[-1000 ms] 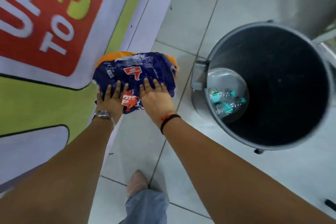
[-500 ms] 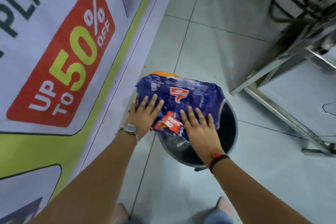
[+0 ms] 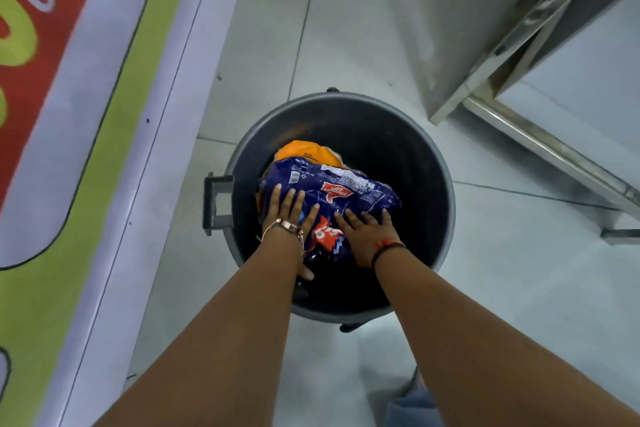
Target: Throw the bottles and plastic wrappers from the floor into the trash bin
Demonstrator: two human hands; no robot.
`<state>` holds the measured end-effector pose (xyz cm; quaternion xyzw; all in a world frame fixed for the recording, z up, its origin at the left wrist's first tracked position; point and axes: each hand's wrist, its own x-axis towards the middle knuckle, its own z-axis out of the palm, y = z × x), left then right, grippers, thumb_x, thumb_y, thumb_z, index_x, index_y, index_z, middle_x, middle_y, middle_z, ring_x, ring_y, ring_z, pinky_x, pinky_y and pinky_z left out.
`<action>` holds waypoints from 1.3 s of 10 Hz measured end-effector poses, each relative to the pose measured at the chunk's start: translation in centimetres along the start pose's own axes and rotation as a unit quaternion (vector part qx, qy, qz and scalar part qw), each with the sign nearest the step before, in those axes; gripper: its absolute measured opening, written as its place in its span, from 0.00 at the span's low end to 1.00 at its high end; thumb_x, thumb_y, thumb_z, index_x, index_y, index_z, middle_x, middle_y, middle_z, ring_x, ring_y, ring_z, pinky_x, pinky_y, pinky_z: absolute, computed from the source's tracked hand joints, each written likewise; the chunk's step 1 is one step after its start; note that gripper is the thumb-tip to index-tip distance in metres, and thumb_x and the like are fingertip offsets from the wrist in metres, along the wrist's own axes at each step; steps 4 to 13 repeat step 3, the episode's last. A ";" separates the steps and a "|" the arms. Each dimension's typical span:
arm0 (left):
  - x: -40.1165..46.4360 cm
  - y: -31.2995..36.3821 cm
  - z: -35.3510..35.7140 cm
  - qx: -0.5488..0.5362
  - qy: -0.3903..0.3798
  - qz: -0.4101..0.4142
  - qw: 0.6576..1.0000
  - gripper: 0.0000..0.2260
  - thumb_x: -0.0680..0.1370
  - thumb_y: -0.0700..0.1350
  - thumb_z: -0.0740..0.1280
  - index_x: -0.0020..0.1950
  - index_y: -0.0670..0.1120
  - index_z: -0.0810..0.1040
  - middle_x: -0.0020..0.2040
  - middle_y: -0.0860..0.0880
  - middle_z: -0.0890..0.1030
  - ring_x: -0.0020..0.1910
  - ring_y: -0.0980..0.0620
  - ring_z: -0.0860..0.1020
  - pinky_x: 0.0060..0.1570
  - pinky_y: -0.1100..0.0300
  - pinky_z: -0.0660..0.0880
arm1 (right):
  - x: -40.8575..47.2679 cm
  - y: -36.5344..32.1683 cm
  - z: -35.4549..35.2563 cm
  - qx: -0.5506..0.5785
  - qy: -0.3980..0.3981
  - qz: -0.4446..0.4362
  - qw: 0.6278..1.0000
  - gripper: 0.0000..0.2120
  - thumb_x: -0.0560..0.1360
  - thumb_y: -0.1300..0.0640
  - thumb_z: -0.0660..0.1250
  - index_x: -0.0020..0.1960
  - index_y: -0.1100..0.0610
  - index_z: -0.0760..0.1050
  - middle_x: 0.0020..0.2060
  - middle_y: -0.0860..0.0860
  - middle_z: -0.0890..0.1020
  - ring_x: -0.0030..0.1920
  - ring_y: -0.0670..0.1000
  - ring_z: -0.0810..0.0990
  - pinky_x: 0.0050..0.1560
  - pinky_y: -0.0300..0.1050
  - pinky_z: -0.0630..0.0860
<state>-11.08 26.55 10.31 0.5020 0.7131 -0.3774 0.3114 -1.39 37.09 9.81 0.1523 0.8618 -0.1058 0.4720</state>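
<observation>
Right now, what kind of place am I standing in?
Probably a shop or a commercial space. A big sale banner reading "OFF" lies to your left, the floor is pale tile, and a steel-framed counter or rack stands beside the trash bin.

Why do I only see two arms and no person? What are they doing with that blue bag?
The camera sits on the person's head and looks down, so you see what they see: their own two arms. The left hand wears a watch, and the right hand has a dark band at the wrist. Both hands press flat on a crinkly blue wrapper, with an orange wrapper tucked under it. They hold the wrappers over the mouth of a round grey trash bin that stands on the tiled floor. On the left is a big printed banner; on the right, metal legs of some furniture. It looks like the wrappers are being pushed into the bin.
</observation>
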 end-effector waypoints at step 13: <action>-0.8 -0.9 0.4 -0.085 0.026 -0.005 0.996 0.41 0.72 0.72 0.48 0.76 0.50 0.38 0.77 0.45 0.38 0.75 0.47 0.36 0.70 0.43 0.30 | -0.2 -0.4 -1.4 -0.013 -0.025 0.001 1.000 0.50 0.72 0.45 0.69 0.74 0.52 0.32 0.76 0.56 0.42 0.76 0.56 0.43 0.73 0.59 0.40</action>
